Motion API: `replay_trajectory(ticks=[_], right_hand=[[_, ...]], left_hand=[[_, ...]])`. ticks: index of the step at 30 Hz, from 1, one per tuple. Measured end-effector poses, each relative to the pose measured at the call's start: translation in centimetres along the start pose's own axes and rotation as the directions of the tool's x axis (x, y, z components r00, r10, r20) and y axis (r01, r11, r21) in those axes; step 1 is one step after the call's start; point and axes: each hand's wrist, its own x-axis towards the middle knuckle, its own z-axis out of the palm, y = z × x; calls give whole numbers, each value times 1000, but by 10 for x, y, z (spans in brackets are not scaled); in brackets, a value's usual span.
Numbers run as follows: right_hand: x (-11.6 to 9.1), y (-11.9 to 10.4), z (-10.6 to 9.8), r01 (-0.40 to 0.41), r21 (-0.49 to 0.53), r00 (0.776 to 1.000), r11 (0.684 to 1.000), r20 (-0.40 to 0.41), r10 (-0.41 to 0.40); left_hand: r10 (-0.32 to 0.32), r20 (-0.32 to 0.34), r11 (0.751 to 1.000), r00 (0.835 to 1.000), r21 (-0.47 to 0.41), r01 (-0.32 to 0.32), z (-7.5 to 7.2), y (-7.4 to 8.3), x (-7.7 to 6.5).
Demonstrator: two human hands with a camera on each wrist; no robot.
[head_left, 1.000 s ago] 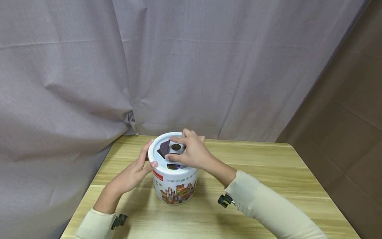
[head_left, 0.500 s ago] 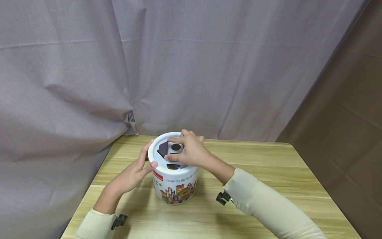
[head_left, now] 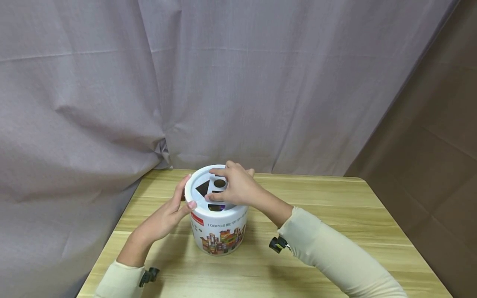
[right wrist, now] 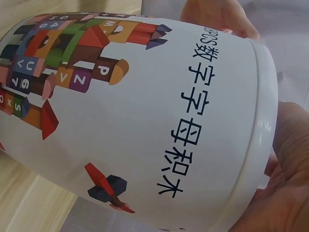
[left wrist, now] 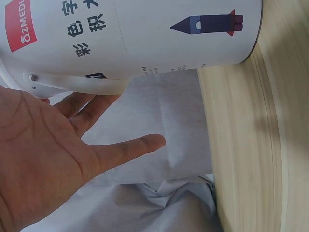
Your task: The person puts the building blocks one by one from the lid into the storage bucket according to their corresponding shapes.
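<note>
A white toy-block bucket point(head_left: 220, 240), printed with coloured blocks and "108PCS", stands upright on the table. Its pale lid point(head_left: 202, 202) has a triangular hole point(head_left: 203, 188), a round hole point(head_left: 219, 183) and other cutouts partly covered by my right hand. My left hand point(head_left: 165, 217) holds the bucket's left side, thumb on the lid's rim and fingers round the far side. The left wrist view shows one finger standing off the wall point(left wrist: 145, 43). Over the lid, my right hand point(head_left: 242, 188) has thumb and forefinger spread apart with nothing visible between them.
The light wooden table point(head_left: 320, 198) reaches back to a grey curtain point(head_left: 238, 91). At the right hangs a brown cloth point(head_left: 428, 145). Each sleeve cuff carries a small black camera, such as the right one point(head_left: 277, 244).
The dark purple triangular block, which stood tilted and then sank in the triangular hole, is out of sight now; that hole shows dark. My right hand has shifted slightly left; the left stays put.
</note>
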Motion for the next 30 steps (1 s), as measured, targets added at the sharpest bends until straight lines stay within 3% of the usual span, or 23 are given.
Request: replay_trajectory(ticks=[15, 22, 30], right_hand=[[-7, 5, -6, 8, 25, 1000, 1000, -30, -8], [-20, 22, -13, 13, 66, 997, 998, -73, -8], [-42, 48, -23, -56, 119, 988, 991, -137, 73]], left_hand=[[7, -2, 1000, 1000, -1, -7, 0, 0, 1], [1, -5, 1000, 1000, 11, -1, 0, -1, 3], [-6, -11, 1000, 1000, 21, 6, -3, -1, 1]])
